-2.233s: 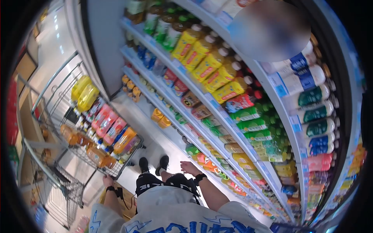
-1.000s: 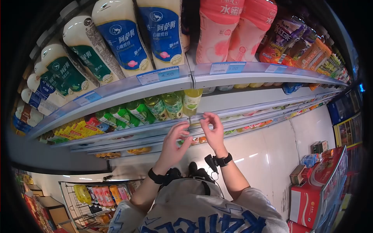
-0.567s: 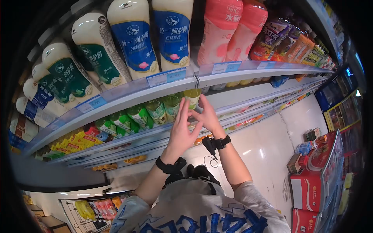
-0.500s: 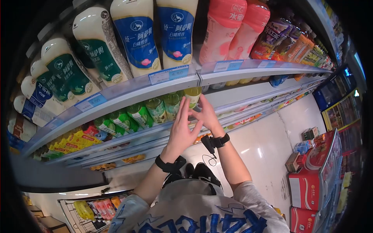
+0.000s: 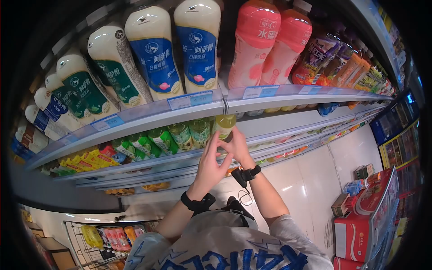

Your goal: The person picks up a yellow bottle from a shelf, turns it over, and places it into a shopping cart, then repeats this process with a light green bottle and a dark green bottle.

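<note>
A drink bottle with yellow-green contents and a pale label (image 5: 224, 126) stands at the front of the lower shelf, just under the upper shelf's edge. My left hand (image 5: 210, 164) presses against its left side with long, nearly straight fingers. On the other side, my right hand (image 5: 237, 147) curls around the bottle's lower part, its fingers partly hidden. Both hands meet at the bottle, and its base is out of sight behind them. Just left of it are pale green bottles (image 5: 199, 132) and green-labelled bottles (image 5: 163, 140). Each wrist wears a black strap.
Milk-tea bottles (image 5: 155, 56) and pink peach-drink bottles (image 5: 254, 45) line the upper shelf behind a price-tag rail (image 5: 193, 100). A wire cart (image 5: 81, 245) holding drinks is at the lower left. Red boxes (image 5: 355, 231) are stacked on the right, beside the floor (image 5: 297, 193).
The view has tilted up slightly, so shelves and hands sit lower in the picture. Both hands stay at the same bottle, with little change in their grip.
</note>
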{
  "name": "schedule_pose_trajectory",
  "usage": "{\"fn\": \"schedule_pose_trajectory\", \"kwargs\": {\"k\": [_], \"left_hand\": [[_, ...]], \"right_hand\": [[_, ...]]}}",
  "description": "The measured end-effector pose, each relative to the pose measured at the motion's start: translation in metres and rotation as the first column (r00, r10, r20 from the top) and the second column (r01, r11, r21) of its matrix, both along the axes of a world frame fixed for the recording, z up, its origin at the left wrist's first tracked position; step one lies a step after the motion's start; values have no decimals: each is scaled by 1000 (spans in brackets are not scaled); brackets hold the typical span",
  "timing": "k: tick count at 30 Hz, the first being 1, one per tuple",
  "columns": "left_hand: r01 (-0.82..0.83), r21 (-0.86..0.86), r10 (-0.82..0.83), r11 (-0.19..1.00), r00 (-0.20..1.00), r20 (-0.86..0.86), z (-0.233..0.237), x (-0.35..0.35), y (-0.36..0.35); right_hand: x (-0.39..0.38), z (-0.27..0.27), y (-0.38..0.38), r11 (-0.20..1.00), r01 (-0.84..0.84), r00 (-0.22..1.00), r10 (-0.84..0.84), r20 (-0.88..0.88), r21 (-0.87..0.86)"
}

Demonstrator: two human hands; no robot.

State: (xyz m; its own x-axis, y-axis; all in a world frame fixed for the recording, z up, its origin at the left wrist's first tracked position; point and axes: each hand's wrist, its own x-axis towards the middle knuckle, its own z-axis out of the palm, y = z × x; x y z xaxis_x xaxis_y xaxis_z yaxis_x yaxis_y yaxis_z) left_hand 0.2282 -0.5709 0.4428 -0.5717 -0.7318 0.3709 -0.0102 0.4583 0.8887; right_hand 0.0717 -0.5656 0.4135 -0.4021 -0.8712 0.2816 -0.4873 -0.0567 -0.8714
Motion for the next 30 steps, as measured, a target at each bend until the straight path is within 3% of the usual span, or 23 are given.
{"fn": "schedule_pose_trajectory", "kwargs": {"k": [1, 3, 5, 7, 9, 14, 16, 17, 18, 20, 21, 22, 23, 25, 27, 30], "left_hand": [[-45, -92, 42, 995, 999, -34, -3, -1, 3], [-115, -72, 112, 991, 993, -42, -6, -3, 11], [-199, -225, 205, 954, 979, 5, -3, -1, 12], [-230, -195, 236, 954, 972, 7, 6, 1, 15], [-260, -230, 247, 938, 965, -85, 6, 3, 18], [-234, -195, 218, 952, 971, -100, 28, 15, 27], [-153, 102, 167, 983, 974, -150, 24, 17, 27], [-158, 103, 173, 982, 973, -152, 26, 18, 27], [-149, 148, 171, 978, 974, -147, 31, 18, 27], [-138, 194, 167, 971, 976, -143, 38, 18, 26], [-155, 172, 173, 973, 980, -95, 40, 18, 27], [-170, 148, 179, 974, 983, -47, 40, 18, 27], [-166, 151, 175, 975, 984, -46, 37, 17, 26], [-118, 329, 171, 937, 976, -138, 30, 14, 24], [-83, 378, 149, 922, 977, -149, 30, 14, 24], [22, 391, 51, 920, 983, -174, 34, 17, 24]], "right_hand": [[0, 2, 5, 1000, -17, 1000, 17, 0, -24], [-2, -1, 14, 999, -37, 999, 37, -19, -5], [-2, -6, 19, 990, -48, 996, 38, -79, -131], [-1, 2, 23, 970, -122, 985, 92, -148, -212], [3, 15, 37, 952, -131, 954, 45, -297, -277], [17, 24, 71, 949, -152, 969, 88, -231, -276], [21, 19, 84, 961, -161, 986, 166, 4, -223], [21, 6, 91, 961, -167, 985, 172, 2, -222], [18, -15, 96, 941, -276, 898, 326, 297, -196], [24, -25, 109, 841, -485, 459, 477, 749, -238], [24, -28, 113, 844, -482, 461, 472, 752, -235], [24, -32, 116, 748, -578, 72, 445, 893, -326], [24, -36, 119, 648, -613, -323, 317, 892, -452], [28, -40, 123, 652, -615, -353, 274, 895, -443], [30, -37, 127, 751, -568, -218, 258, 941, -337], [28, -35, 128, 799, -498, -198, 274, 941, -337]]}}
